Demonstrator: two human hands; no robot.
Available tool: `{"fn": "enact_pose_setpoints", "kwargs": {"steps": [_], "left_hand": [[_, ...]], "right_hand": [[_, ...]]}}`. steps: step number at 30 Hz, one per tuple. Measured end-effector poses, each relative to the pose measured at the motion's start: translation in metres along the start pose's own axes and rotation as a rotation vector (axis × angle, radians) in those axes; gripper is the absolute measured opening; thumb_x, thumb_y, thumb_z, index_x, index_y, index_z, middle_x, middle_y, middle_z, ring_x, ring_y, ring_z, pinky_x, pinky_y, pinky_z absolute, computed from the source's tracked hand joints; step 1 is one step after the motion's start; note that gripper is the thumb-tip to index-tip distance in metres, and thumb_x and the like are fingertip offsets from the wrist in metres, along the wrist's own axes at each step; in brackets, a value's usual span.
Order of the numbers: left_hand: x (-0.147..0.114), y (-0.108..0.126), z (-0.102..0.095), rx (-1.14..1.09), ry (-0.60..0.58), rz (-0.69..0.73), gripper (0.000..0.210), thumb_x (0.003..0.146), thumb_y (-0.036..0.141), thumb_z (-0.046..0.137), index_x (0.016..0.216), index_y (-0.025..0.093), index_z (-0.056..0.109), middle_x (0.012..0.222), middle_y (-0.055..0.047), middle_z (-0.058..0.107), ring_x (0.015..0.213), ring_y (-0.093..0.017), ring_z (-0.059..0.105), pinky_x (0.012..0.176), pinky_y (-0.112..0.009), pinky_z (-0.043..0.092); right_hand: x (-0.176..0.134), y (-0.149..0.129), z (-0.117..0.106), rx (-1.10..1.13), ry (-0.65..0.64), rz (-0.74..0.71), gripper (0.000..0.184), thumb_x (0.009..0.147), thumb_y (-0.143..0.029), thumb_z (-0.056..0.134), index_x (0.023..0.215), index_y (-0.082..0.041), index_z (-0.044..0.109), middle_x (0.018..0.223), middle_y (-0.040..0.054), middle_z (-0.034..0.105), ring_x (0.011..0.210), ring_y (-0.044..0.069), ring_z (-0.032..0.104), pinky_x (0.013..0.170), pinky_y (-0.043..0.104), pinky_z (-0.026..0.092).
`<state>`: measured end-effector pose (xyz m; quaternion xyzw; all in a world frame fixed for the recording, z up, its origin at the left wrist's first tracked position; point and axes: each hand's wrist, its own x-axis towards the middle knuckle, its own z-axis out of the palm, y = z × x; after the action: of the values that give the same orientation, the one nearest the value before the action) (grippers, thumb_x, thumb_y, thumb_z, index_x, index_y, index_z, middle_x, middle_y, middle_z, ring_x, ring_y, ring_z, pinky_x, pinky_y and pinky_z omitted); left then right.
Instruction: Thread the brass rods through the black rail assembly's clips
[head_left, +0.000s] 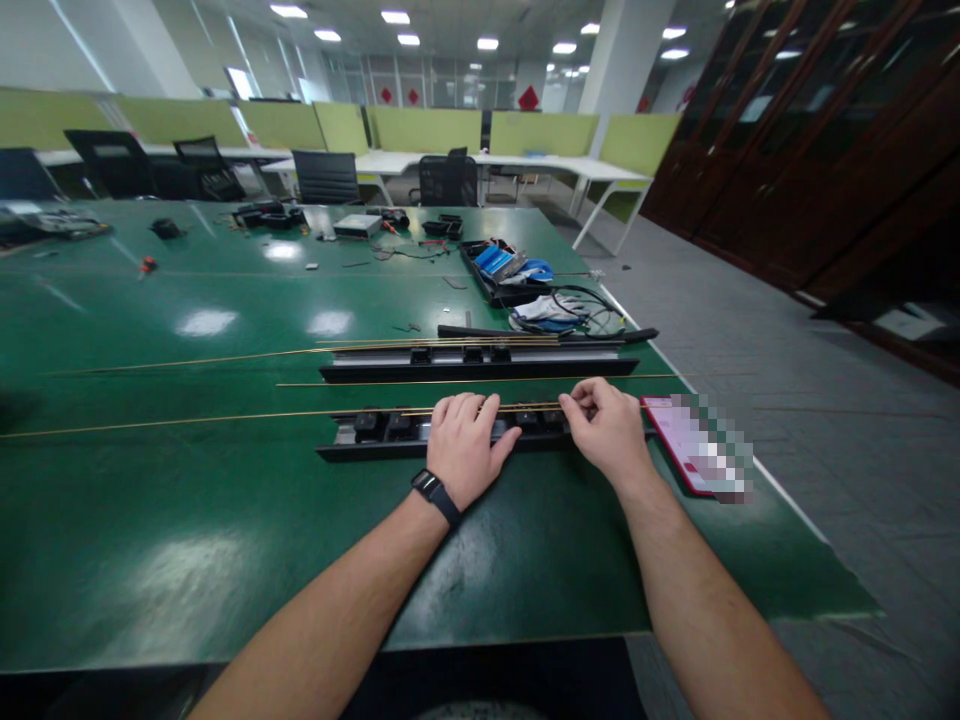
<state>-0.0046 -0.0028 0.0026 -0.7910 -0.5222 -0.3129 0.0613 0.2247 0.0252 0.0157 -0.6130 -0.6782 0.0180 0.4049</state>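
A black channel-shaped rail [375, 453] with several black blocks in it lies crosswise on the green table. My left hand [463, 445], with a dark watch on the wrist, rests over the rail's middle, fingers stretched forward and thumb apart. A long, thin brass-coloured rod [225, 419] runs along the rail and far out to the left. Near the rail's right end, my right hand [609, 430] pinches the thin rod between thumb and fingers; the exact grip is partly hidden. Just beyond, a second black rail [480, 372] lies parallel, with more thin rods beside it.
A red-edged phone [679, 445] lies right of my right hand, near the table's edge. Farther back are a black tray [487, 280] with blue items, gloves [555, 312] and looped black cable [611, 318]. Tools and small parts line the table's far side.
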Motion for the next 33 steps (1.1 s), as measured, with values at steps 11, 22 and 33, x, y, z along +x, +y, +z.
{"fn": "enact_pose_setpoints", "kwargs": {"steps": [11,22,33], "left_hand": [[-0.0003,-0.0005,0.001,-0.003,0.003,-0.01,0.043,0.1,0.049,0.061,0.132,0.021,0.065,0.124,-0.012,0.073,0.123,-0.029,0.062,0.108,-0.049,0.04],[-0.0001,-0.0001,0.0015,0.004,0.002,-0.011,0.044,0.1,0.05,0.061,0.132,0.022,0.065,0.124,-0.012,0.072,0.123,-0.029,0.061,0.108,-0.049,0.04],[0.001,0.001,-0.001,-0.004,0.001,-0.011,0.043,0.1,0.049,0.062,0.133,0.021,0.065,0.125,-0.011,0.073,0.124,-0.029,0.061,0.109,-0.049,0.04]], "right_hand": [[0.0002,0.0011,-0.0017,-0.031,0.004,-0.008,0.024,0.09,-0.047,0.064,0.082,-0.025,0.058,0.071,0.0013,0.065,0.072,0.022,0.061,0.077,0.039,0.042],[-0.0011,0.0029,0.0035,-0.051,0.003,-0.019,0.029,0.091,-0.052,0.065,0.083,-0.025,0.058,0.068,-0.0002,0.063,0.073,0.022,0.06,0.082,0.04,0.04],[0.0018,0.0005,-0.0013,-0.027,-0.026,0.004,0.025,0.089,-0.049,0.065,0.083,-0.025,0.057,0.065,0.0001,0.061,0.072,0.023,0.059,0.077,0.039,0.041]]}}
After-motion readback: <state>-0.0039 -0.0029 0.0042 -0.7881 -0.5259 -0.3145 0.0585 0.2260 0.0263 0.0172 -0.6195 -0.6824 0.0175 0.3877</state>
